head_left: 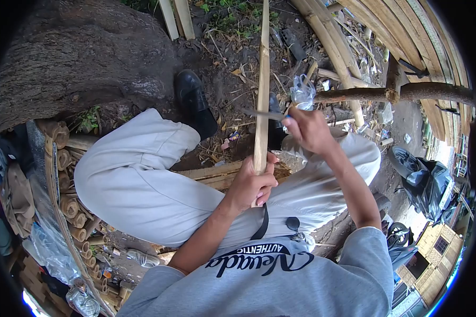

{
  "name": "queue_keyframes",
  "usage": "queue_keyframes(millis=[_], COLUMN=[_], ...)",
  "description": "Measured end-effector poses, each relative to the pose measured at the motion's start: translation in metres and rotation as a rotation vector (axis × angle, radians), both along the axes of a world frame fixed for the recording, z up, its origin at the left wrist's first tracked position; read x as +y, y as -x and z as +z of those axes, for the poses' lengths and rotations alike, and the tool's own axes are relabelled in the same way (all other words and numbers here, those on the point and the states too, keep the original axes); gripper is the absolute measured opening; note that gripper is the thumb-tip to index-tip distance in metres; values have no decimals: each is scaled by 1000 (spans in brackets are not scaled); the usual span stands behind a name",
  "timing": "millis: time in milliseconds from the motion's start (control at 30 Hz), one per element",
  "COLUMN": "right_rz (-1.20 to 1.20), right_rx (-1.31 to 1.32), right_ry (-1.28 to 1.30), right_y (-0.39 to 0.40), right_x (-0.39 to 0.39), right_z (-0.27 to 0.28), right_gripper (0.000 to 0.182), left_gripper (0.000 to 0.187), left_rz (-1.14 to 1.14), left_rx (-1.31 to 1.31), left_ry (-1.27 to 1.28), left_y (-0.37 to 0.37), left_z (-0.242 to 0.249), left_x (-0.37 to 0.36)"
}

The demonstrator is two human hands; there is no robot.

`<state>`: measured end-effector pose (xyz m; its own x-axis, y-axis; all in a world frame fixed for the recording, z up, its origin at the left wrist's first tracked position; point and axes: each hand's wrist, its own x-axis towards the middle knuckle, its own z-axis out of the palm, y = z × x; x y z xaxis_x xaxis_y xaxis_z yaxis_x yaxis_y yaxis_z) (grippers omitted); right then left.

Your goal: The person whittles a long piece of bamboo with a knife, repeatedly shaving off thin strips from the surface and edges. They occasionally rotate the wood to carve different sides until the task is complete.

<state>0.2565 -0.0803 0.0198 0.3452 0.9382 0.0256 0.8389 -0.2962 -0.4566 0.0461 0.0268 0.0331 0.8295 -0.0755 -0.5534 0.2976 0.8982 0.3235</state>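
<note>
My left hand point(252, 182) is closed around the lower end of a long, pale split bamboo strip point(262, 90), just above my lap. The strip runs straight away from me and out of the top of the view. In my right hand point(311, 129) is a knife point(269, 114), its handle mostly hidden by the closed fingers. The blade points left and crosses over the strip, a little blurred, well beyond my left hand.
A thick tree trunk point(79, 63) lies at the upper left. Cut bamboo poles point(71, 206) are stacked at the left. A branch rail point(396, 94) stretches across the right, with long bamboo slats point(407, 31) behind it. Dark plastic bags point(428, 185) sit farther right.
</note>
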Motion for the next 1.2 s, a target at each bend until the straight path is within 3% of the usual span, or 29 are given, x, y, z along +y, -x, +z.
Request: queue_keyframes(millis=[67,400,500,567,633,733,833,900,1000,1100,1200], right_rz=[172,376,192,-223,-395,-580,-569,-479,-170,217,216], right_rx=[5,-194,-292,-252,-359,-268,-272,-177,170,-32,32], right_ry=[8,-29,87,302,428,415,328,177,9,35,-2], right_y=[29,2,-51,-120,-191,-177,-134,-99,-30,22,35], right_x=[6,13,22,28,5,4,16,17,9,-4,-11], right_z=[6,-37,-62,-96,-126,-118,-110,-85,-34,-5,-7], right_gripper=[45,50,54,57,60,61,59,55,45,41,43], left_gripper=[40,46,44,43,41,38,36,35,36,41,43], left_rz=[-20,-90,-95,-108,-79,-50,-46,-66,-68,-74,-84], left_rx=[3,47,61,45,19,2,12,27,13,20,32], left_ry=[-12,-115,-129,-88,-41,15,26,18,30,35,3], left_y=[2,6,7,5,2,1,-2,-2,-2,-3,-2], left_z=[-3,-10,-7,-7,1,-1,-2,-2,-2,0,1], left_x=[3,-1,1,0,1,6,4,3,4,4,3])
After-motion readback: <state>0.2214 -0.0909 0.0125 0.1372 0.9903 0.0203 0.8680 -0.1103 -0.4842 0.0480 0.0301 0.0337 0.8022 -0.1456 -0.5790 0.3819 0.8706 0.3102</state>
